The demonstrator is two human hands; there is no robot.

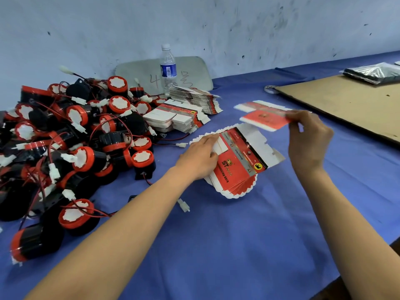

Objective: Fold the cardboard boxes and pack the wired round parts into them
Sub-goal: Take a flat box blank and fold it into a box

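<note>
While my left hand (200,155) presses flat-fingered on the stack of box blanks (238,167), my right hand (308,137) pinches a single blank (265,120).

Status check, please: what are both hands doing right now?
Left hand rests on flat box stack. Right hand pinches one flat box. Round parts piled left, unpacked. Nothing blocking.

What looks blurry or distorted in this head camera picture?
Head view: the flat box pinched in the right hand is smeared by motion; the pile of round parts and the box stack look fairly sharp; the wide lens stretches the forearms toward the corners; light is soft and even, shadows faint, no strong glare.
</note>
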